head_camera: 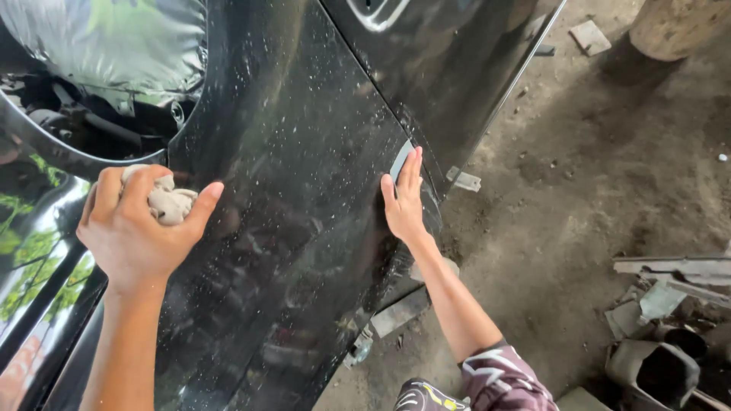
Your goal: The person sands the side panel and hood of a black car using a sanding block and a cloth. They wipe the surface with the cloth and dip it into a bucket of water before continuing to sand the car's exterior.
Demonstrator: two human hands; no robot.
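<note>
While the left hand [129,232] squeezed a rag [169,202], the right hand [403,202] lay flat on the car [304,167]. The rag was pale and crumpled, and the fingers of the left hand were curled tight around it, pressing it against the black panel near the wheel arch [84,152]. The right hand was open, with its fingers straight and close together. Under its fingertips was a small grey pad [400,158] (thin and flat, maybe sandpaper, but it was hard to tell), held against the panel right beside the door gap [381,99]. The black paint was shiny and wet, with lots of little white specks on it. The dirt floor [579,175] lay to the right, with scrap bits [670,289] piled at the edge.
</note>
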